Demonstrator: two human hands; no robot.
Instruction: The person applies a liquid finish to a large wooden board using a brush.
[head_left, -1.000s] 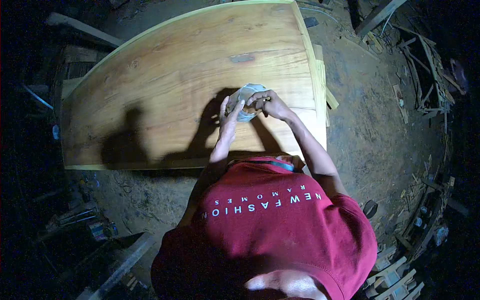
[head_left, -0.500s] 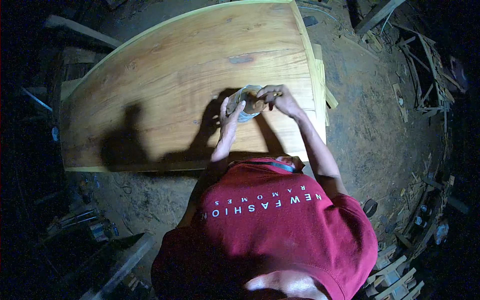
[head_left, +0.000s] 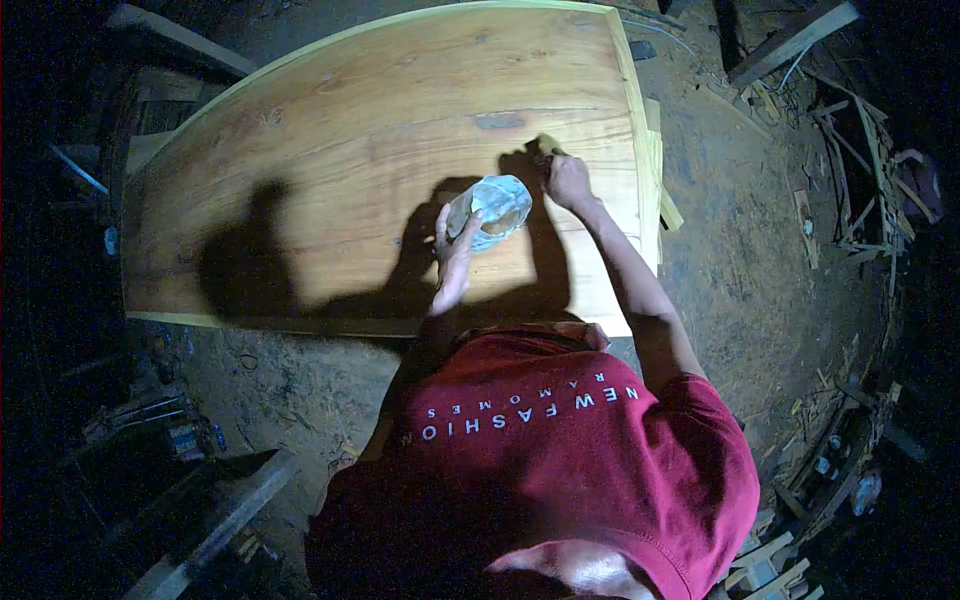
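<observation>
My left hand [head_left: 455,257] is wrapped round a clear, translucent plastic container [head_left: 507,200], tilted so that its mouth shows; brown residue lines the inside. My right hand [head_left: 570,182] is closed just beyond it, to the right. From its fingers sticks a small yellowish-brown piece [head_left: 547,146], at or just above the wood; its kind is too small to make out. Below both hands lies a large wooden panel [head_left: 340,140] with one curved side and pale edging. A dark grey patch [head_left: 498,121] marks the grain left of my right hand.
Dirt ground surrounds the panel. Timber posts [head_left: 795,42] stand at the far right, with a stick frame [head_left: 850,165] nearby. Scrap wood [head_left: 775,565] lies at the lower right, and a beam [head_left: 215,525] at the lower left. Shadows of my head and arms cross the panel.
My right hand has left the container's mouth and moved away from me and right, to the panel, with the small piece in its fingers. My left hand still holds the container.
</observation>
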